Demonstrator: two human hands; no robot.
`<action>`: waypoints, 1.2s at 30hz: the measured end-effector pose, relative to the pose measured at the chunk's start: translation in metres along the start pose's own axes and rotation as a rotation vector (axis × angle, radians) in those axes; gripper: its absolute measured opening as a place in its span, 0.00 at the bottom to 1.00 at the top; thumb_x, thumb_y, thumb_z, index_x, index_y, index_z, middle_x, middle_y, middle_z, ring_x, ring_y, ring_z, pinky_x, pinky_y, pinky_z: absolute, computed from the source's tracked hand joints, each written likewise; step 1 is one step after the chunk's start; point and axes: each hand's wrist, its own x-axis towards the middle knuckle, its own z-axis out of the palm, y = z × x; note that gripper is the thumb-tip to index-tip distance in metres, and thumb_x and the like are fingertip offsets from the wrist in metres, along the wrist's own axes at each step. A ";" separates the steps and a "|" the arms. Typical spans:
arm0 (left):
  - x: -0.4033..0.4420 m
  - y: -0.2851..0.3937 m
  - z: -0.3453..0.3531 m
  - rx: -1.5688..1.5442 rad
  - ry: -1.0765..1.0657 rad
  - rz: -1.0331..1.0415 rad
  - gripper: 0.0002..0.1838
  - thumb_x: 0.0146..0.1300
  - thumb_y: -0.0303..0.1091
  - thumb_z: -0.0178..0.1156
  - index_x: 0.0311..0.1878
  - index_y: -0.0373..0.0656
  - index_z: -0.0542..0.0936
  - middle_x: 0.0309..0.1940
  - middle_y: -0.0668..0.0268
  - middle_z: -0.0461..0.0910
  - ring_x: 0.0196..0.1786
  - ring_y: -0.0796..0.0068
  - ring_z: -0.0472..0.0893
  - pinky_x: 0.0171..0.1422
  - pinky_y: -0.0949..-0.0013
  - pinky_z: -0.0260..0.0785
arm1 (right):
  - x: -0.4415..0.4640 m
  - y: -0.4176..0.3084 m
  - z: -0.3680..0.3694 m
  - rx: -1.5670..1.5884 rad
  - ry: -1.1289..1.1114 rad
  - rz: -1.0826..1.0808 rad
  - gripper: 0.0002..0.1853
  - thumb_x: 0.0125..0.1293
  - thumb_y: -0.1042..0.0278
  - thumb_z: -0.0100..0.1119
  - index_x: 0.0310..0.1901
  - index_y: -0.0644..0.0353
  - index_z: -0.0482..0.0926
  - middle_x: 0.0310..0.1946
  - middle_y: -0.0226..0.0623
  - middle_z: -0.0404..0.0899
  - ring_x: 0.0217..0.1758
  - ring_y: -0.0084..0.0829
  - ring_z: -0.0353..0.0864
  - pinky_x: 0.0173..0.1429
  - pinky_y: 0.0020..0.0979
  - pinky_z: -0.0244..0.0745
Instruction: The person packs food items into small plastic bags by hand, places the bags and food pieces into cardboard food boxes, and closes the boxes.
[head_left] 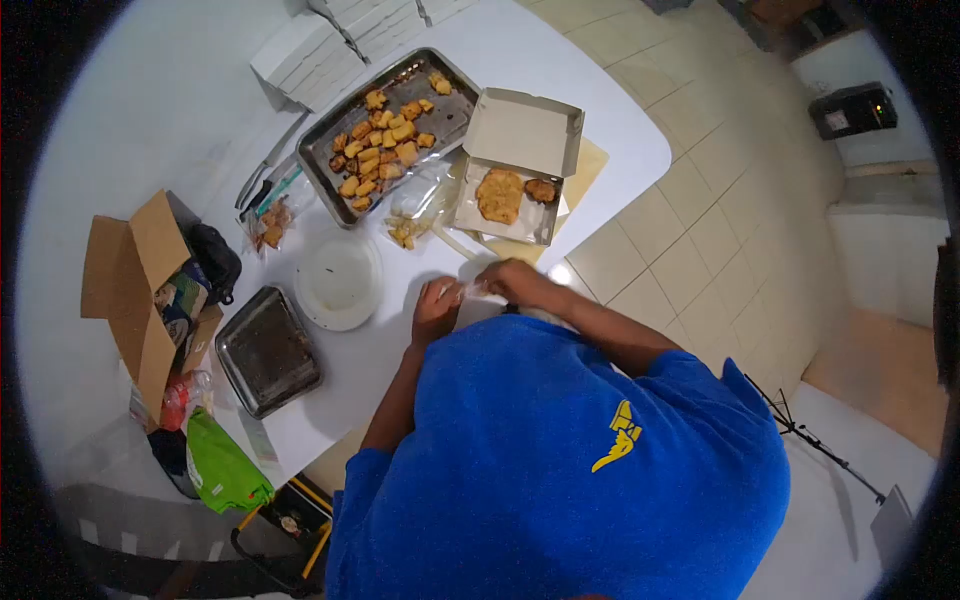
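My left hand (437,308) and my right hand (515,281) are close together at the table's near edge, fingers pinched. Between them is a thin piece of clear plastic (474,291), probably a bag, mostly hidden. Just beyond my right hand, an open cardboard takeaway box (525,125) holds a flat fried piece (499,196) and a smaller browned piece (541,190). A clear plastic bag (425,195) with light-brown bits lies to the box's left. Left of my left hand is a white plate (340,282).
A metal baking tray (318,150) of golden baked pieces (385,140) lies at the back. An empty dark tray (268,352), an open carton (150,290) and a green bag (222,465) are left. White boxes (310,62) stand by the wall.
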 end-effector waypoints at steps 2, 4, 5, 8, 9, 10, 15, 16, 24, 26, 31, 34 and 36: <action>0.040 0.030 -0.004 -0.015 0.033 0.010 0.11 0.54 0.27 0.60 0.41 0.42 0.80 0.39 0.61 0.76 0.46 0.61 0.74 0.51 0.60 0.67 | -0.013 -0.022 -0.062 0.099 0.112 0.004 0.12 0.53 0.78 0.58 0.41 0.60 0.81 0.39 0.44 0.79 0.41 0.44 0.80 0.45 0.36 0.74; 0.075 0.043 -0.004 -0.006 0.050 0.050 0.10 0.55 0.28 0.60 0.41 0.42 0.80 0.39 0.61 0.76 0.46 0.61 0.73 0.52 0.60 0.66 | -0.020 -0.021 -0.097 0.099 0.201 0.042 0.10 0.55 0.76 0.57 0.40 0.61 0.80 0.39 0.41 0.75 0.43 0.43 0.78 0.46 0.35 0.74; 0.091 0.048 -0.005 -0.001 0.052 0.042 0.10 0.55 0.29 0.60 0.42 0.43 0.79 0.39 0.62 0.76 0.46 0.61 0.73 0.53 0.60 0.65 | -0.021 -0.020 -0.111 0.111 0.208 0.085 0.09 0.56 0.75 0.57 0.40 0.61 0.79 0.40 0.42 0.74 0.43 0.44 0.77 0.48 0.38 0.74; 0.124 0.045 -0.002 0.025 -0.005 0.004 0.09 0.57 0.32 0.58 0.42 0.46 0.79 0.40 0.67 0.77 0.49 0.64 0.73 0.62 0.53 0.58 | -0.013 -0.001 -0.124 -0.040 0.160 0.134 0.08 0.56 0.73 0.55 0.37 0.62 0.79 0.37 0.42 0.74 0.44 0.42 0.77 0.48 0.37 0.74; 0.127 0.040 0.001 0.068 -0.057 -0.004 0.09 0.58 0.32 0.58 0.42 0.47 0.79 0.41 0.67 0.77 0.50 0.64 0.73 0.63 0.51 0.56 | -0.010 0.005 -0.126 -0.159 0.147 0.081 0.08 0.55 0.72 0.56 0.37 0.61 0.80 0.36 0.41 0.75 0.44 0.41 0.77 0.47 0.37 0.74; 0.129 0.035 0.004 0.109 -0.107 -0.015 0.09 0.58 0.33 0.58 0.42 0.48 0.79 0.41 0.68 0.77 0.50 0.65 0.73 0.65 0.48 0.54 | -0.006 0.011 -0.126 -0.278 0.131 0.027 0.08 0.55 0.71 0.56 0.36 0.60 0.81 0.34 0.40 0.76 0.43 0.41 0.77 0.45 0.37 0.75; 0.121 0.029 0.004 0.195 -0.170 -0.060 0.11 0.56 0.38 0.61 0.42 0.50 0.79 0.45 0.69 0.76 0.53 0.66 0.72 0.67 0.40 0.48 | 0.008 0.023 -0.115 -0.483 -0.080 0.052 0.09 0.54 0.67 0.54 0.34 0.59 0.81 0.30 0.42 0.79 0.39 0.43 0.80 0.39 0.41 0.76; 0.120 0.031 0.003 0.190 -0.171 -0.076 0.12 0.55 0.39 0.62 0.43 0.51 0.79 0.46 0.69 0.76 0.54 0.66 0.72 0.67 0.39 0.48 | 0.011 0.024 -0.113 -0.455 -0.114 0.088 0.09 0.55 0.68 0.53 0.34 0.60 0.80 0.30 0.44 0.80 0.38 0.44 0.81 0.38 0.42 0.77; 0.117 0.037 0.010 0.148 -0.004 -0.039 0.19 0.50 0.37 0.66 0.46 0.44 0.77 0.49 0.59 0.73 0.57 0.56 0.69 0.64 0.50 0.59 | 0.038 0.026 -0.098 -0.340 -0.163 0.123 0.15 0.60 0.59 0.52 0.34 0.63 0.80 0.26 0.51 0.79 0.32 0.50 0.80 0.36 0.48 0.74; 0.114 0.032 0.012 0.091 0.023 -0.004 0.19 0.49 0.36 0.67 0.46 0.42 0.77 0.49 0.58 0.72 0.57 0.55 0.69 0.62 0.55 0.61 | 0.043 0.022 -0.099 -0.335 -0.138 0.086 0.14 0.60 0.59 0.52 0.33 0.63 0.80 0.25 0.52 0.79 0.31 0.51 0.80 0.36 0.48 0.73; 0.110 0.031 0.008 0.057 0.059 0.027 0.19 0.52 0.40 0.65 0.47 0.43 0.77 0.49 0.56 0.72 0.58 0.55 0.69 0.66 0.51 0.57 | 0.049 0.012 -0.100 -0.329 -0.231 0.183 0.13 0.58 0.74 0.47 0.42 0.65 0.77 0.36 0.53 0.79 0.42 0.49 0.80 0.46 0.48 0.74; 0.109 0.033 0.014 0.231 0.032 -0.029 0.19 0.53 0.45 0.63 0.45 0.45 0.78 0.45 0.64 0.75 0.60 0.58 0.68 0.69 0.36 0.39 | 0.046 0.011 -0.098 -0.359 -0.173 0.176 0.14 0.56 0.75 0.52 0.45 0.62 0.76 0.35 0.51 0.79 0.41 0.50 0.79 0.43 0.47 0.74; 0.109 0.029 0.011 0.224 0.029 -0.010 0.18 0.53 0.46 0.63 0.42 0.45 0.79 0.44 0.68 0.76 0.59 0.62 0.69 0.68 0.33 0.35 | 0.049 0.004 -0.096 -0.375 -0.085 0.192 0.14 0.55 0.74 0.54 0.45 0.61 0.76 0.38 0.50 0.77 0.40 0.50 0.79 0.42 0.46 0.74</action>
